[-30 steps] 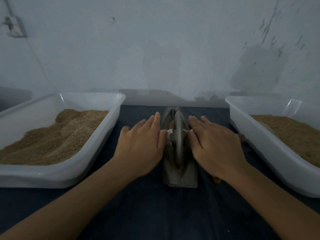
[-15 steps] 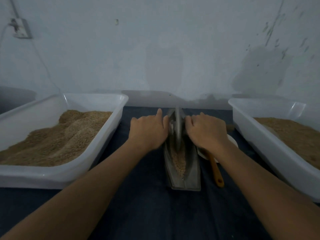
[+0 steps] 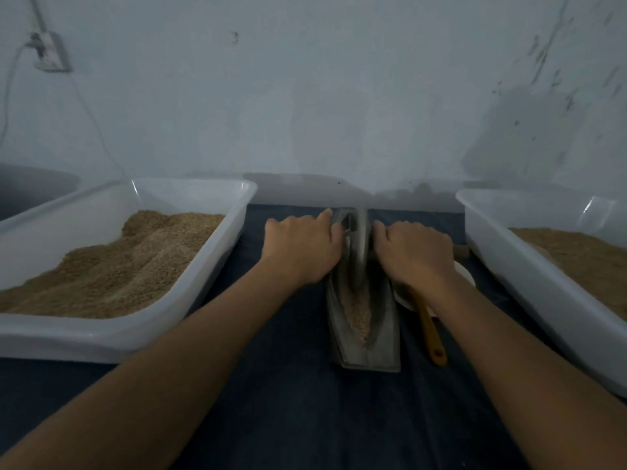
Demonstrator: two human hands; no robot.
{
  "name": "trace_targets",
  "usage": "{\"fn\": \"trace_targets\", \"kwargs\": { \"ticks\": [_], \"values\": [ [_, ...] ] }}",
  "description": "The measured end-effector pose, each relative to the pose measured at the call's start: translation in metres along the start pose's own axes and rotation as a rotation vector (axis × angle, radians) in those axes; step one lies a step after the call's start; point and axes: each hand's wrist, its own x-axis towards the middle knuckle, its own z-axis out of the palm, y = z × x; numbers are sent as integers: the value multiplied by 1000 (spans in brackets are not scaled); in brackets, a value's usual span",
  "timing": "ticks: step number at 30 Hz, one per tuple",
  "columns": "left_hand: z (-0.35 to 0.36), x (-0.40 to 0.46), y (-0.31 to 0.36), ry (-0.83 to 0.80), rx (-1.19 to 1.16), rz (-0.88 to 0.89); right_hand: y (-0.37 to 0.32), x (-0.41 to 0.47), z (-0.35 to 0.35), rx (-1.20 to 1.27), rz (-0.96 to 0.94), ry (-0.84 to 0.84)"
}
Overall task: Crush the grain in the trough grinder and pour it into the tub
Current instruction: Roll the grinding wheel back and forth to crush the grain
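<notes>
A grey metal trough grinder (image 3: 383, 337) lies lengthwise on the dark cloth at centre. Its upright metal wheel (image 3: 359, 247) stands at the far end of the trough. My left hand (image 3: 302, 247) grips the wheel's axle handle on the left side, and my right hand (image 3: 412, 252) grips it on the right; the handle itself is hidden under my fingers. Pale grain (image 3: 358, 313) lies bare in the near half of the trough. A white tub (image 3: 210, 273) heaped with brown grain stands on the left, a second white tub (image 3: 529, 273) on the right.
A white dish (image 3: 466, 276) and a wooden-handled spoon (image 3: 431, 330) lie just right of the grinder, partly under my right wrist. A pale wall rises close behind, with a socket and cable (image 3: 47, 52) at upper left. Dark cloth (image 3: 305, 418) covers the table.
Both hands have pushed the wheel from the middle of the trough to its far end. The grain in the near half, the dish and the spoon have come into sight.
</notes>
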Motion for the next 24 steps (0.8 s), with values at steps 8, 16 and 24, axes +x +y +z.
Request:
{"fn": "trace_targets", "kwargs": {
  "ticks": [8,16,24],
  "values": [
    [2,-3,-3,-11,-21,21,-2,-12,-4,2,-54,11],
    [-19,-81,8,235,8,165,20,-95,-29,184,-74,-28],
    [1,-14,-7,-60,-93,-35,-3,-8,-9,-34,-97,-43]
  ]
}}
